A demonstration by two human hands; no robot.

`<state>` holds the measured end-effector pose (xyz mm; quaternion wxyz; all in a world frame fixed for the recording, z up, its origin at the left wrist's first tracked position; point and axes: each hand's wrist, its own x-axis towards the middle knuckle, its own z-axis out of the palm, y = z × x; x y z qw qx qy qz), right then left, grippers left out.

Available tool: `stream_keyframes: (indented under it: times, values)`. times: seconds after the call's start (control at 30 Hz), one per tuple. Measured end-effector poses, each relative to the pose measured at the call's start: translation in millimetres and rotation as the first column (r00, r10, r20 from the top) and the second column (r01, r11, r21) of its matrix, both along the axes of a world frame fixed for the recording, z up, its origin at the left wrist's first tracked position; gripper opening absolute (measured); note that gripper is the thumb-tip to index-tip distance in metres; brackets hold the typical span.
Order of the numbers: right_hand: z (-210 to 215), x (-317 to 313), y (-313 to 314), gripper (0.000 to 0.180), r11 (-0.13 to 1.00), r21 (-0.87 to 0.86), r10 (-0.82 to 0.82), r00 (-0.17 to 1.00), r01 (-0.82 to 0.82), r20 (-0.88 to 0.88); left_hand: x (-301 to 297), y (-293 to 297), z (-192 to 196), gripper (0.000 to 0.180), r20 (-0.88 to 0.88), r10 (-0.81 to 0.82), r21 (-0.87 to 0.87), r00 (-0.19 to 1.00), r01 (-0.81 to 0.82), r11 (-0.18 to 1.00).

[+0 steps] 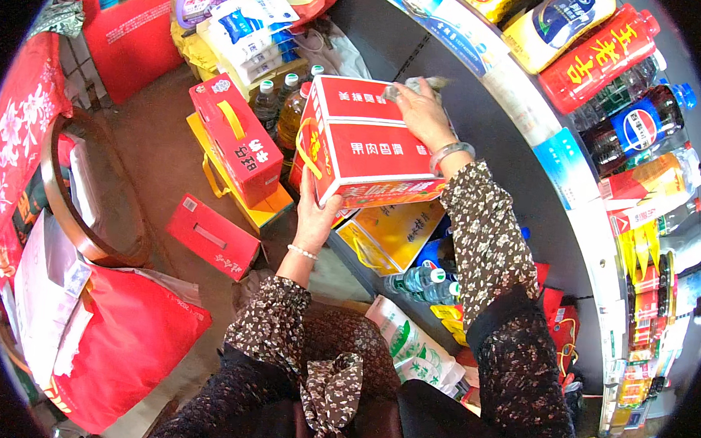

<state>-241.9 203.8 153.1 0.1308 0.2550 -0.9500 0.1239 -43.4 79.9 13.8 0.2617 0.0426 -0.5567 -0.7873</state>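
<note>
Red carton (367, 140) between both hands

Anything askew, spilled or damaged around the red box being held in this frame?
Nothing spilled or visibly damaged. One small red carton lies flat on the floor, apart from the stacked gift boxes. The left hand supports the tilted red box; the right hand rests on top.
</note>
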Motion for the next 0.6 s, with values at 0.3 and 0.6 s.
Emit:
stream_keyframes:
  times: [0.3,0.6]
  values:
    - [15,117,-18,0.030,0.912,-0.101,0.402,0.915,-0.397,0.032,-3,-4,-7,0.084,0.000,-0.017,0.018,1.000,0.017,1.000]
    - [30,139,71,0.031,0.940,-0.262,0.203,0.976,-0.218,-0.082,-3,-6,-10,0.093,-0.016,-0.036,0.005,0.999,0.036,0.999]
